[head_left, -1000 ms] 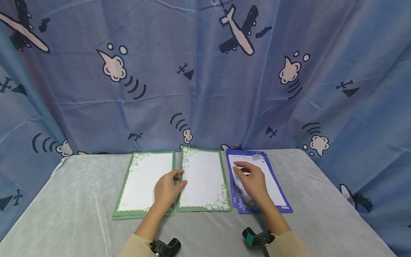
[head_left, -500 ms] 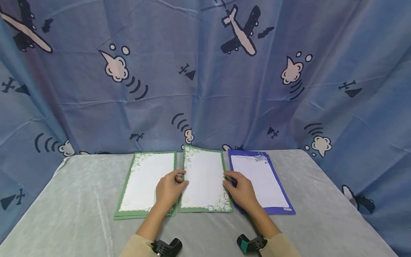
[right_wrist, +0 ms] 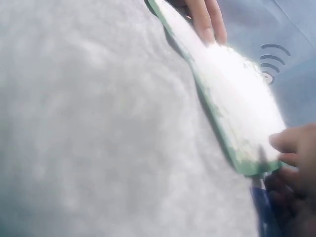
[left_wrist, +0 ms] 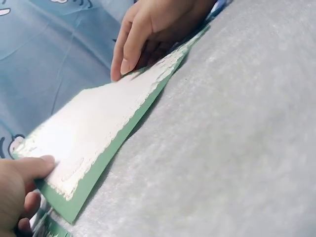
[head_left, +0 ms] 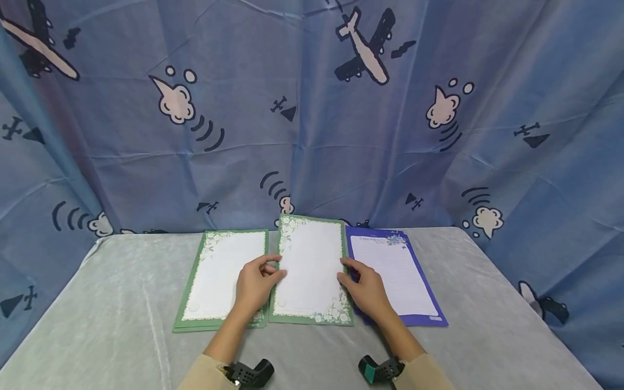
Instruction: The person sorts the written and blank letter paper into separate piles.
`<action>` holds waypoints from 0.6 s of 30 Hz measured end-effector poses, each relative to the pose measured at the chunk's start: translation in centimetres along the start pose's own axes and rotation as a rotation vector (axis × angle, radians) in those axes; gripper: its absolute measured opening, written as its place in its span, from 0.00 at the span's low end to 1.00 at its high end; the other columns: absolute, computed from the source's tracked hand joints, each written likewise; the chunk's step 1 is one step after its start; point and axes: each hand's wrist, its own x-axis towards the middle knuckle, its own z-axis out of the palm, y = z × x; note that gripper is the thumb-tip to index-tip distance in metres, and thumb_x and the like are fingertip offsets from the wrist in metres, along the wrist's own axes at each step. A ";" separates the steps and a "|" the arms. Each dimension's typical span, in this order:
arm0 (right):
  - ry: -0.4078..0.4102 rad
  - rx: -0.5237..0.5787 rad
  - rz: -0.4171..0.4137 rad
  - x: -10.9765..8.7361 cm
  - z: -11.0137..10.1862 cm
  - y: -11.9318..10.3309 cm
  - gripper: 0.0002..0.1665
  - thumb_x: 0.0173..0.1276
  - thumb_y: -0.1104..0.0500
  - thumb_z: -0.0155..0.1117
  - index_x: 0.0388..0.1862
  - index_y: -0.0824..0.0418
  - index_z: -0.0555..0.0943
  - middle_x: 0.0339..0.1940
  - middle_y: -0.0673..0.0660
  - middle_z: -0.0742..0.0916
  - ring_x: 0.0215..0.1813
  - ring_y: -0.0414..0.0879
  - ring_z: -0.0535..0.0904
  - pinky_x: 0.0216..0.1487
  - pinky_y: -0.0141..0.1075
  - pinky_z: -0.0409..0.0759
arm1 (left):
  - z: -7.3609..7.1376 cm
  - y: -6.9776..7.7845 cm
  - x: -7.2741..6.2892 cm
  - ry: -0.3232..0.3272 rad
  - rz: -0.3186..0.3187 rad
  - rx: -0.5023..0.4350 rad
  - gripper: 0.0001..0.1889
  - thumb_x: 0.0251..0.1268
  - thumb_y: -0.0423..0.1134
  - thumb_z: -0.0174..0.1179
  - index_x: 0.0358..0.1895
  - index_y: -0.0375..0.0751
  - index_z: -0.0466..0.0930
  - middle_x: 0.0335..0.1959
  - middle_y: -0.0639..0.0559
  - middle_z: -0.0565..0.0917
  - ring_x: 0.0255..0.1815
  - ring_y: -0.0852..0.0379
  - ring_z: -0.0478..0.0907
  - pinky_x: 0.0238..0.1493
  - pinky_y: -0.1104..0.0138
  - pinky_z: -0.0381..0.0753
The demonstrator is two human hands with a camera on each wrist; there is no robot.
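A sheet of white paper point(head_left: 312, 265) with a green floral border is in the middle of the head view, its far edge raised above the table. My left hand point(head_left: 255, 284) pinches its left edge, thumb on top and fingers beneath. On the opposite edge my right hand point(head_left: 366, 287) pinches it the same way. The left wrist view shows the sheet point(left_wrist: 98, 118) slanting up from the cloth between both hands. In the right wrist view the sheet point(right_wrist: 237, 98) is washed out by glare, with the right thumb point(right_wrist: 286, 139) on its border.
Left of the sheet lies a stack of matching green-bordered paper point(head_left: 219, 276). To the right lies a stack of purple-bordered paper point(head_left: 395, 271), partly behind the right hand. A grey cloth point(head_left: 117, 303) covers the table, and a blue printed curtain point(head_left: 234, 179) hangs behind it.
My right hand has moved left from over the purple-bordered paper to the middle sheet's right edge and taken hold there. The sheet's far edge has since risen slightly.
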 end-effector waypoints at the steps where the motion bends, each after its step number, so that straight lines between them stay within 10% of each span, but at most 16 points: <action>1: 0.007 0.017 0.001 0.0 0.0 -0.1 0.23 0.69 0.59 0.69 0.63 0.61 0.82 0.55 0.63 0.88 0.57 0.57 0.84 0.59 0.48 0.80 | 0.0 0.0 0.0 0.000 -0.002 -0.006 0.16 0.57 0.38 0.74 0.50 0.50 0.88 0.27 0.55 0.87 0.25 0.62 0.75 0.29 0.71 0.72; 10: 0.080 0.307 0.101 0.2 -0.7 -0.8 0.19 0.69 0.66 0.67 0.59 0.58 0.85 0.53 0.65 0.89 0.35 0.41 0.84 0.28 0.29 0.71 | -0.1 -0.1 0.2 -0.001 0.000 -0.101 0.13 0.63 0.38 0.70 0.51 0.46 0.88 0.29 0.51 0.88 0.26 0.63 0.76 0.32 0.71 0.75; 18: 0.050 0.448 0.180 0.5 -1.3 -1.6 0.21 0.71 0.65 0.64 0.63 0.60 0.83 0.62 0.64 0.84 0.39 0.31 0.85 0.40 0.28 0.83 | -0.8 0.9 0.1 0.026 0.030 -0.170 0.12 0.66 0.34 0.66 0.52 0.43 0.88 0.43 0.46 0.90 0.40 0.58 0.83 0.44 0.72 0.80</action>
